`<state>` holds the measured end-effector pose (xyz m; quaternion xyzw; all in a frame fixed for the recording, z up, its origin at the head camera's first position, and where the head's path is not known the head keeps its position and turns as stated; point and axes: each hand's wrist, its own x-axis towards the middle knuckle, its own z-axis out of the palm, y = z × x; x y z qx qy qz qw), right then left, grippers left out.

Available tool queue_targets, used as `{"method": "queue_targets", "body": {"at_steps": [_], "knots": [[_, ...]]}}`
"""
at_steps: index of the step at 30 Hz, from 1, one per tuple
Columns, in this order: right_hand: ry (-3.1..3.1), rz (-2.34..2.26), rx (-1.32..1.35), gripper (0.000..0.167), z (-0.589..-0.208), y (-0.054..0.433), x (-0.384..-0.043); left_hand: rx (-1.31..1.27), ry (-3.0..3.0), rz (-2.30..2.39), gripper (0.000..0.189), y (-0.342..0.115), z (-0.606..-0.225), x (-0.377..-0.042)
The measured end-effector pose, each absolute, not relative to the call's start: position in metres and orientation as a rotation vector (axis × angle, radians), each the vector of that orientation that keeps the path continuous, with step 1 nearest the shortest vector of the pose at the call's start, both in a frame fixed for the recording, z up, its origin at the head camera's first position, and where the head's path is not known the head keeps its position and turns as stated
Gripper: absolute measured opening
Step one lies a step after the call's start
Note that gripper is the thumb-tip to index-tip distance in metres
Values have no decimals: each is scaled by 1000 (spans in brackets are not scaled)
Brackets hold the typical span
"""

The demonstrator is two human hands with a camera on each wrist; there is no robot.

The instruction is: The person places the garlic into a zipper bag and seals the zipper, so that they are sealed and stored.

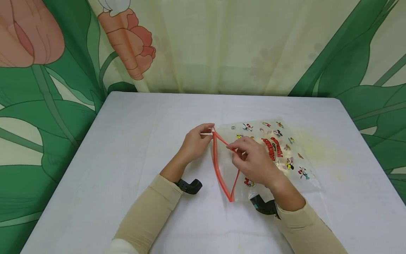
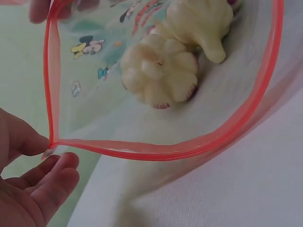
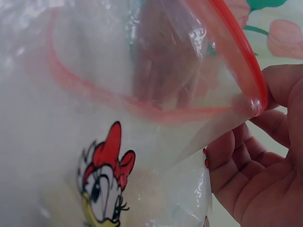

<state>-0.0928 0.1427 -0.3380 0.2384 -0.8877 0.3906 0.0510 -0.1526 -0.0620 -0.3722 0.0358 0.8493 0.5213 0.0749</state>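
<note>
A clear plastic zip bag (image 1: 293, 183) with cartoon prints and red lettering lies on the table, its mouth pulled open. A red zip strip (image 1: 217, 165) edges that mouth. With thumb and fingers, my left hand (image 1: 196, 144) pinches the far corner of the strip. On the upper side of the mouth, my right hand (image 1: 252, 158) pinches the raised red edge. Through the opening, the left wrist view shows a garlic bulb (image 2: 158, 73) inside the bag and another garlic bulb (image 2: 201, 21) behind it. A cartoon duck print (image 3: 106, 184) faces the right wrist camera.
The bag rests on a white-covered table (image 1: 133, 141). Behind the table hangs a pale curtain (image 1: 215, 46) with large printed leaves and flowers. Black wrist bands (image 1: 190, 186) sit on both of my wrists.
</note>
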Motion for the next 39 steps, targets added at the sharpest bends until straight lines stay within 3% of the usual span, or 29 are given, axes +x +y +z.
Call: {"method": "queue_targets", "body": {"at_steps": [17,39], "knots": [[-2713,1245,740,22,-341,145,-96,250,2555,1371,33,-77,-377,-176],[-2806,1222,643,24,-345,153,-103,395,2671,1286,28,-97,-386,-169]]}}
